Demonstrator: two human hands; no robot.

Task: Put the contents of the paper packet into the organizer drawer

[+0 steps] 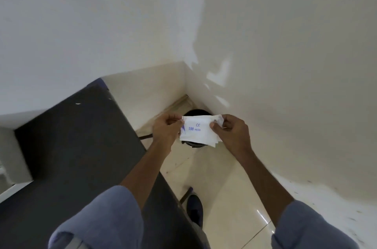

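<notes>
Both hands hold a white paper packet (199, 130) in the air, over the corner of the room. The left hand (166, 131) pinches the upper left edge of the packet between thumb and fingers, and the right hand (234, 132) pinches the upper right edge in the same way. The packet is stretched flat between them and shows a blue print "CE" and "100 PIECES". Directly behind the packet stands a dark round bin (195, 114) on the pale tiled floor (224, 197), mostly hidden by the paper. A dark desk (71, 146) is on the left side, below the left arm. Both arms wear rolled blue sleeves (106, 214). A dark shoe (194, 208) is on the floor beside the desk edge.
</notes>
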